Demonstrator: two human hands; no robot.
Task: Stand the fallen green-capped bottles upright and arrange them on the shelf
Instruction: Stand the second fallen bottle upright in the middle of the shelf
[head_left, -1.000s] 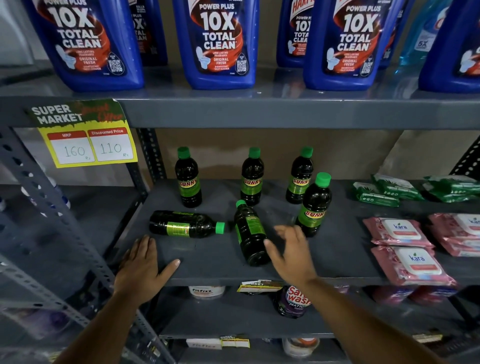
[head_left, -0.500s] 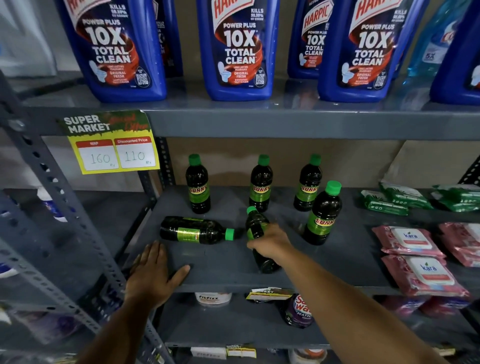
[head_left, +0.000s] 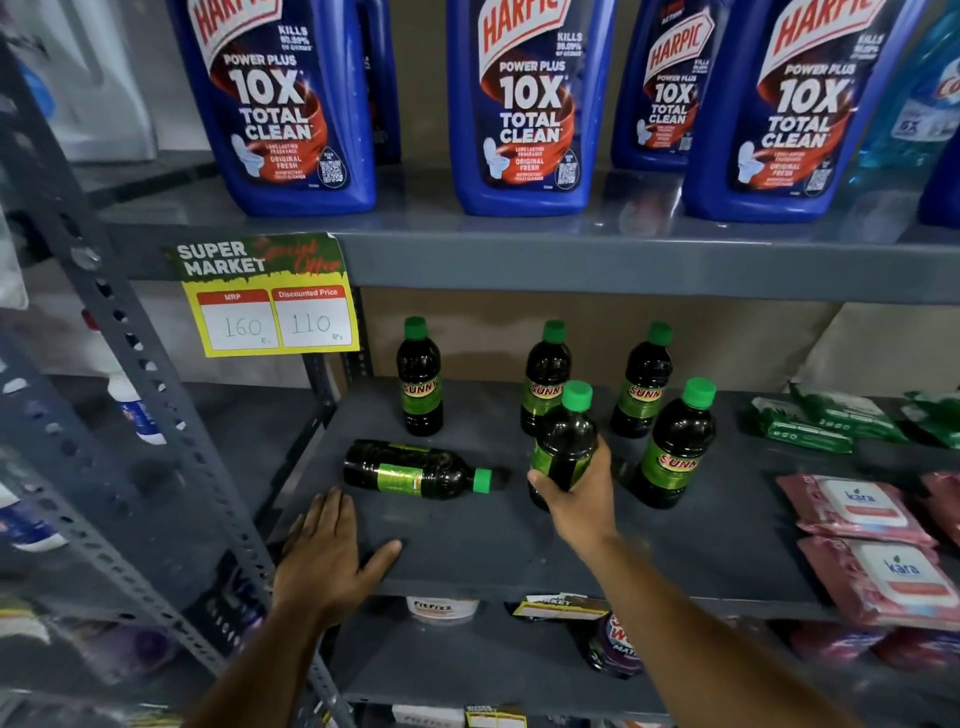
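Dark bottles with green caps and green "SUNNY" labels stand on the grey middle shelf (head_left: 467, 540). My right hand (head_left: 574, 493) grips one bottle (head_left: 566, 436) around its lower body and holds it nearly upright, its base near the shelf. One bottle (head_left: 415, 470) lies on its side to the left, cap pointing right. Three bottles stand at the back: left (head_left: 420, 379), middle (head_left: 545, 374), right (head_left: 644, 384). Another (head_left: 675, 447) stands in front on the right. My left hand (head_left: 327, 556) rests flat on the shelf's front edge, fingers spread.
Large blue Harpic bottles (head_left: 519, 104) fill the upper shelf. A yellow price tag (head_left: 270, 301) hangs from its edge. Pink wipe packs (head_left: 862, 535) and green packs (head_left: 821, 421) lie to the right. A perforated grey upright (head_left: 130, 415) slants at the left.
My right hand reached the fallen middle bottle, closed on it and tipped it from lying to nearly upright. The left hand stayed flat on the shelf edge.
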